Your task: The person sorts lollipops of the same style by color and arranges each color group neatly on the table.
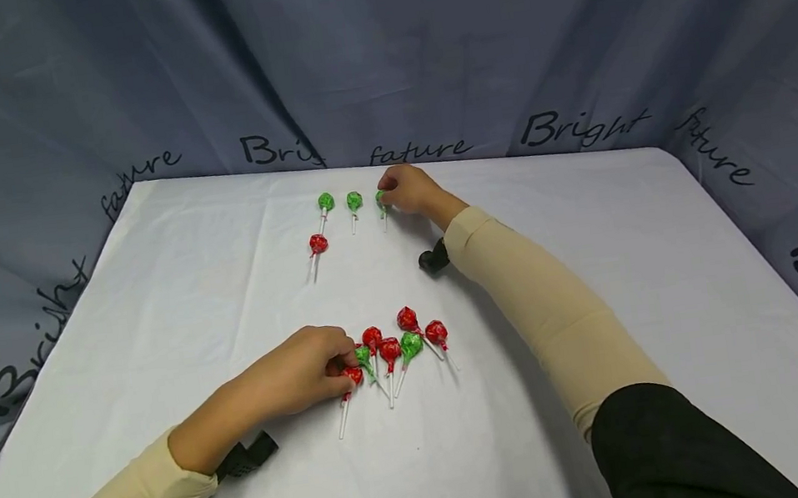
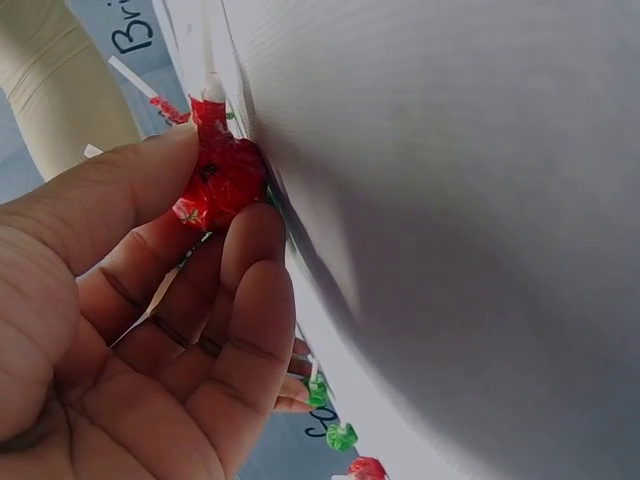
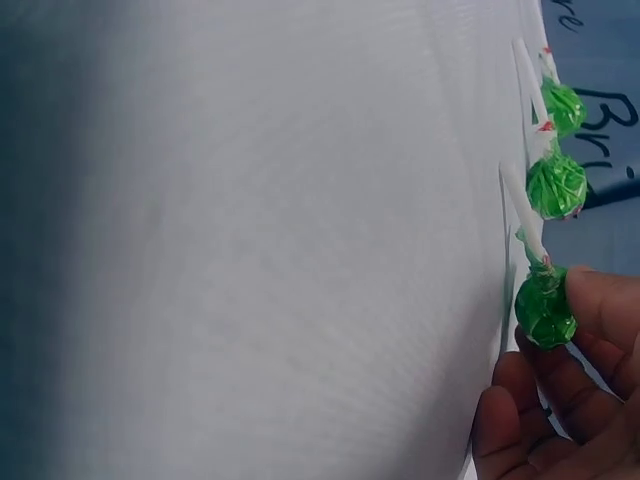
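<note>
My left hand [image 1: 302,371] pinches a red lollipop [image 2: 225,180] by its wrapped head, between thumb and fingers, at the left side of a loose group. That group holds several red lollipops [image 1: 389,349] and green ones, such as this green lollipop [image 1: 411,345]. Towards the back of the table, my right hand [image 1: 412,190] holds a green lollipop [image 3: 546,308] by the head, thumb against it. Left of it lie two more green lollipops [image 1: 354,201], side by side with sticks towards me. Below the leftmost green one lies a red lollipop [image 1: 318,243].
A white cloth [image 1: 185,294] covers the table. Behind it hangs a grey-blue curtain [image 1: 373,50] with black lettering. Black wrist devices [image 1: 434,259] show beside both forearms. The right forearm reaches over the table, right of the loose group.
</note>
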The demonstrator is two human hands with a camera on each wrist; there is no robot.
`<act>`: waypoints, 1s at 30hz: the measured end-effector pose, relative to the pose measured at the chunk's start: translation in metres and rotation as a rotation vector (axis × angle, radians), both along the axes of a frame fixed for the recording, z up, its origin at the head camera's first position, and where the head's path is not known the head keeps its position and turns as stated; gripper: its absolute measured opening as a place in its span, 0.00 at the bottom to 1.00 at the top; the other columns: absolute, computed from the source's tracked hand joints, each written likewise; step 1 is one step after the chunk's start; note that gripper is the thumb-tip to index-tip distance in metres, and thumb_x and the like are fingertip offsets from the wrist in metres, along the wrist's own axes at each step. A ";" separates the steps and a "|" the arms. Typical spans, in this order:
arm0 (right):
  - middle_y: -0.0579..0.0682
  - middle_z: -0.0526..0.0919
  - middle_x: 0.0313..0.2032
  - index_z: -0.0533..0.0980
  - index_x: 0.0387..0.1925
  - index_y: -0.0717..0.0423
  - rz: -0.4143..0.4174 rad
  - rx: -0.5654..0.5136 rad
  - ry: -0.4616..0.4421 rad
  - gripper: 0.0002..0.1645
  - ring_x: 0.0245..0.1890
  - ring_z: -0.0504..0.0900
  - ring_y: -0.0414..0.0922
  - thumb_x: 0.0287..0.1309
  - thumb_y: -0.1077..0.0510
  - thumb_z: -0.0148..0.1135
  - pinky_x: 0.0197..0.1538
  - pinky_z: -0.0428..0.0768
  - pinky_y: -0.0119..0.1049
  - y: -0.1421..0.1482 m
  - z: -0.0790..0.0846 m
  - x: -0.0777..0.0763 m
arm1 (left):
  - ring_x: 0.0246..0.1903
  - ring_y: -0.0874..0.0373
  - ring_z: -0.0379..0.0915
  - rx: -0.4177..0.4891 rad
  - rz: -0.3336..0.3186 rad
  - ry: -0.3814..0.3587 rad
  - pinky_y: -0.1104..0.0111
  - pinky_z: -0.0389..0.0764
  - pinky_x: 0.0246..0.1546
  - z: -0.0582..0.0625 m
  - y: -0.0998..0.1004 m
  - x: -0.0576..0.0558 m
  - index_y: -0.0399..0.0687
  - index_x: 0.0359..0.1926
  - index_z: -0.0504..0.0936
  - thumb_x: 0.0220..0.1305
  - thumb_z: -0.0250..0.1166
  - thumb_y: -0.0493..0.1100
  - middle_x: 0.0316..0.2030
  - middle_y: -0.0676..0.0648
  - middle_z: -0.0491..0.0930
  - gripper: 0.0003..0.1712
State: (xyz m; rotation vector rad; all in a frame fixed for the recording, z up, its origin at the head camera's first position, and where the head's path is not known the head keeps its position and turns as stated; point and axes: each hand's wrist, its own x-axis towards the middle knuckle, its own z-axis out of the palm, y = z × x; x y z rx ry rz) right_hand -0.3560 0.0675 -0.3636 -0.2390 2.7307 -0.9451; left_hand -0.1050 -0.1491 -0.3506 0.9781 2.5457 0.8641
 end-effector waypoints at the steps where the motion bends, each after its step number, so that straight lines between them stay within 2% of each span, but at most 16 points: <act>1: 0.50 0.76 0.52 0.76 0.52 0.55 0.001 -0.005 -0.004 0.13 0.48 0.74 0.46 0.67 0.57 0.60 0.48 0.77 0.36 0.000 -0.001 -0.001 | 0.25 0.67 0.67 -0.001 -0.001 0.002 0.71 0.73 0.30 0.000 0.000 0.000 0.48 0.30 0.80 0.55 0.72 0.32 0.26 0.58 0.72 0.09; 8: 0.50 0.76 0.52 0.76 0.52 0.55 -0.016 0.005 -0.032 0.14 0.48 0.75 0.46 0.67 0.57 0.61 0.48 0.78 0.37 -0.003 -0.001 0.000 | 0.25 0.67 0.66 -0.003 0.001 0.002 0.71 0.73 0.30 -0.001 0.000 0.001 0.47 0.30 0.81 0.55 0.72 0.32 0.26 0.58 0.72 0.09; 20: 0.50 0.75 0.57 0.74 0.55 0.52 -0.001 -0.012 -0.050 0.17 0.51 0.73 0.46 0.67 0.55 0.61 0.52 0.76 0.39 0.003 0.006 0.004 | 0.25 0.68 0.66 0.006 -0.003 0.022 0.71 0.73 0.31 -0.002 0.000 0.000 0.46 0.30 0.80 0.55 0.72 0.32 0.26 0.58 0.72 0.08; 25: 0.51 0.75 0.57 0.75 0.54 0.54 0.017 -0.034 -0.014 0.16 0.53 0.73 0.48 0.67 0.56 0.60 0.56 0.73 0.42 0.010 0.011 0.013 | 0.25 0.67 0.66 0.008 -0.010 0.034 0.71 0.73 0.30 -0.003 0.001 -0.002 0.47 0.30 0.80 0.55 0.72 0.33 0.25 0.58 0.71 0.08; 30: 0.52 0.75 0.58 0.76 0.54 0.56 0.049 -0.085 0.017 0.17 0.55 0.73 0.49 0.66 0.57 0.62 0.57 0.73 0.44 0.017 0.019 0.031 | 0.26 0.67 0.66 -0.003 -0.002 0.033 0.71 0.73 0.31 -0.002 0.000 -0.001 0.47 0.30 0.81 0.56 0.72 0.33 0.26 0.58 0.72 0.08</act>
